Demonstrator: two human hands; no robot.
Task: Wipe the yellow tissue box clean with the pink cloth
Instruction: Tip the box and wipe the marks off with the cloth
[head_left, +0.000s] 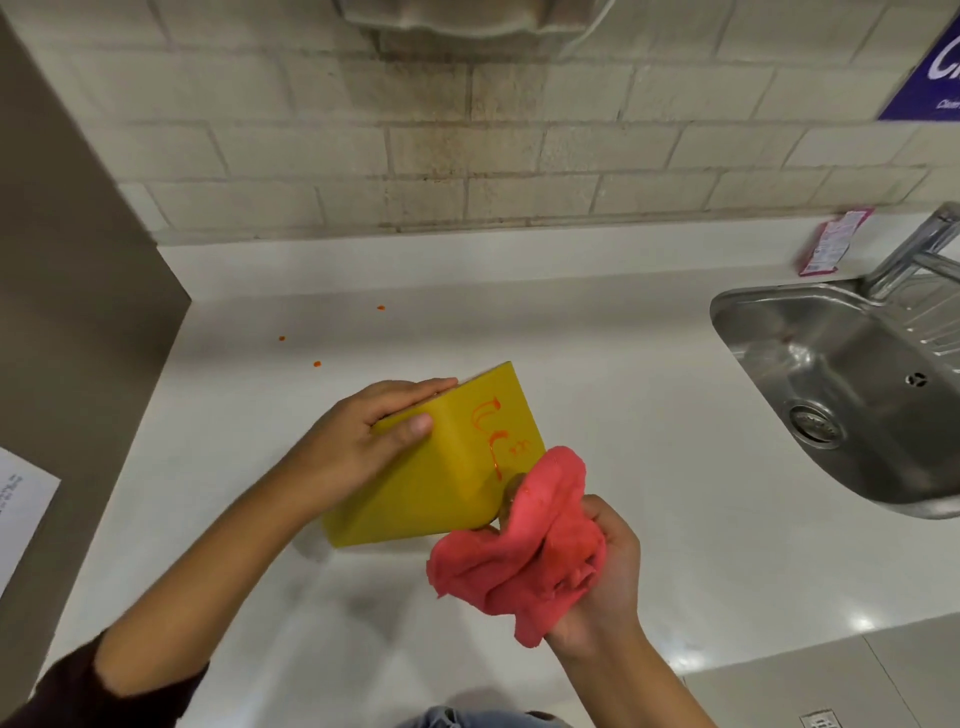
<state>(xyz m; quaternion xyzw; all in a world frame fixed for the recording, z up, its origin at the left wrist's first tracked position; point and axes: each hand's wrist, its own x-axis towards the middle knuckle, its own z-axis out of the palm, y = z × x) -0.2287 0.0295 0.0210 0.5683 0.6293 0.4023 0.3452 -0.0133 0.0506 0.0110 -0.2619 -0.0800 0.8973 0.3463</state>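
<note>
Head view: left hand grips one yellow tissue box, right hand one pink cloth.

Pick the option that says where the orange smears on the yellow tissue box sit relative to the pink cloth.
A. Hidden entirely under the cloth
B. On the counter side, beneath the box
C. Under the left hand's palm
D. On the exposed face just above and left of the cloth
D: the orange smears show on the upturned face of the yellow tissue box, above and left of the pink cloth bunched in the right hand.
</note>
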